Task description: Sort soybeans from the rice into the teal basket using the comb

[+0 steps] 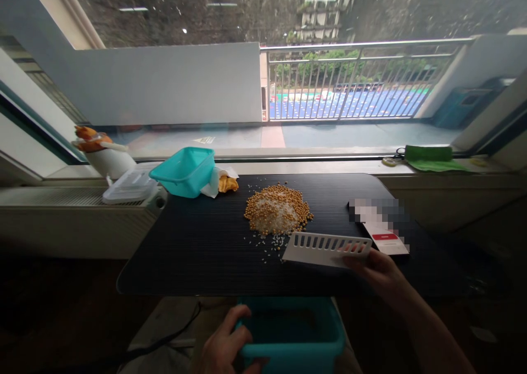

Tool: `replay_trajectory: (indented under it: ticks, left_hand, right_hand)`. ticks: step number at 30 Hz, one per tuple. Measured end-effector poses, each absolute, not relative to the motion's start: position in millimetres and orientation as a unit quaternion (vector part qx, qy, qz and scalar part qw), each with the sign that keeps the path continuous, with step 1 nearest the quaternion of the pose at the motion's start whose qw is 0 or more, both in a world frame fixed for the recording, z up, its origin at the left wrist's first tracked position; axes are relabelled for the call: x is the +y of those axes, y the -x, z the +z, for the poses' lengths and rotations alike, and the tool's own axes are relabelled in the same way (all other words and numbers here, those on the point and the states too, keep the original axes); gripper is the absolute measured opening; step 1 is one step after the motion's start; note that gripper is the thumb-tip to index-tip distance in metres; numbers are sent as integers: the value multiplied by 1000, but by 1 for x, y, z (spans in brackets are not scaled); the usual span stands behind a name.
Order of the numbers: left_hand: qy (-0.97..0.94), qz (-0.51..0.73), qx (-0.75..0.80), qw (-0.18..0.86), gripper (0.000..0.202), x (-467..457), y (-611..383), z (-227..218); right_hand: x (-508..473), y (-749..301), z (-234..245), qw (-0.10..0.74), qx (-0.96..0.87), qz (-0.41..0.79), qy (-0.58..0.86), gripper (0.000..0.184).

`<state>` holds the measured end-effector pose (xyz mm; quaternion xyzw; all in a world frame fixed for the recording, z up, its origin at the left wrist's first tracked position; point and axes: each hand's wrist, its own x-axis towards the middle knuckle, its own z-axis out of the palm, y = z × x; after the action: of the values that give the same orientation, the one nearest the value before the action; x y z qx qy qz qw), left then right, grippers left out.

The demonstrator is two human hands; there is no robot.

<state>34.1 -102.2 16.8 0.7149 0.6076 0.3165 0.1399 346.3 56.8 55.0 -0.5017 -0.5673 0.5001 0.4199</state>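
Nearest you, your left hand [228, 341] is clamped on the left rim of one teal bin [294, 351] at the front of the worktop [181, 258]; its inside is too dark for you to make out any contents. Across that one dark worktop, at its far left corner, you have a second teal bin [185, 183], the other of two, its contents hidden from you. Your right hand [382, 272] is clamped on the right end of one white slotted tray [317, 253], held just in front of one heap of yellow beans and white grains [278, 212] at mid-worktop. To your right lies one flat box [381, 234]; beside the far bin sits one crumpled white wrapper [212, 186]. Smallest, loose white grains [272, 247], too many to count, lie scattered between heap and tray.
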Motion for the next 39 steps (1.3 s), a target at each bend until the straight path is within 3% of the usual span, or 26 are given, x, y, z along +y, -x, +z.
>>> replay_trajectory:
  ticks: [5, 11, 21, 27, 39]
  left_hand:
    - [-717, 305, 611, 137, 17, -103, -32, 15]
    - [-719, 315, 603, 144, 15, -101, -32, 14]
    - [-730, 287, 598, 161, 11, -101, -29, 10]
    - [-728, 284, 604, 158, 12, -102, -28, 10]
    - [-723, 275, 617, 142, 12, -101, -26, 9]
  right_hand:
    - [47, -351, 58, 425, -541, 522, 504, 34]
    - [35, -356, 57, 327, -580, 568, 483, 31]
    - [58, -329, 55, 478, -531, 473, 516, 38]
    - [65, -331, 57, 423, -571, 497, 499, 37]
    - [56, -333, 51, 390, -620, 495, 467, 25]
